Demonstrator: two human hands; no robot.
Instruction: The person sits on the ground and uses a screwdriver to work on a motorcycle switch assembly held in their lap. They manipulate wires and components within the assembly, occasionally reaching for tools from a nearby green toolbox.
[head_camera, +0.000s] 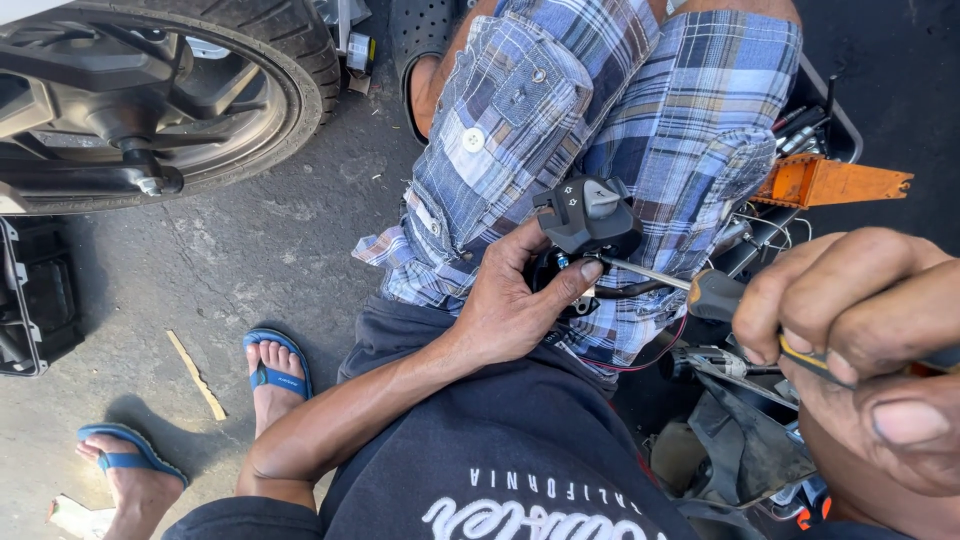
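Left hand (515, 300) grips black switch housing (588, 215) over the plaid-shorts lap (520, 130). Right hand (865, 330) closed on screwdriver (690, 285), tip at housing. Step: working 1 screw; next needs steady tip alignment.

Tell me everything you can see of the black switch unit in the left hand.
The switch unit is a dark, matte plastic housing with a grey rocker button on top and small white arrow marks beside it. The left hand cups it from below, thumb pressed on its lower edge, holding it over a plaid-clad lap. A screwdriver, gripped by the right hand, meets its underside with its metal shaft. Thin wires trail from beneath it.
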